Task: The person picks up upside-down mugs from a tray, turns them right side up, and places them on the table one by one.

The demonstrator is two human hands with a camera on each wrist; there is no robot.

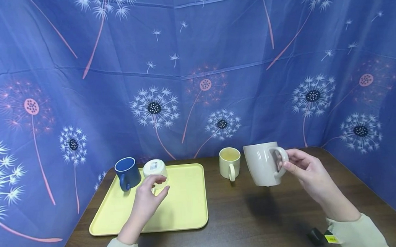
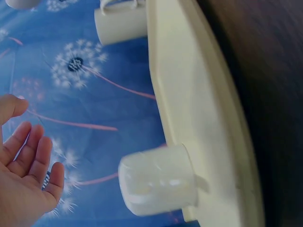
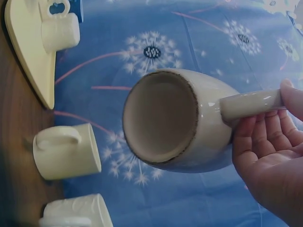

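Observation:
My right hand [image 1: 309, 171] pinches the handle of a large off-white mug [image 1: 262, 165], holding it upright above the table. In the right wrist view its round base [image 3: 161, 118] shows, with a dark-edged rim. My left hand [image 1: 146, 200] hovers over the pale yellow tray [image 1: 187, 216], fingers bent and thumb apart, with nothing between them. Behind that hand a white mug [image 1: 154, 168] stands upside down on the tray, partly covered by the fingers in the head view. The left wrist view shows the white mug [image 2: 158, 179] apart from the hand.
A dark blue mug [image 1: 128, 172] stands upright at the tray's back left. On the brown table [image 1: 225, 221], a pale yellow mug [image 1: 230, 163] stands right of the tray. Another white mug [image 3: 80, 210] appears in the right wrist view. Blue patterned cloth [image 1: 183, 113] hangs behind and at both sides.

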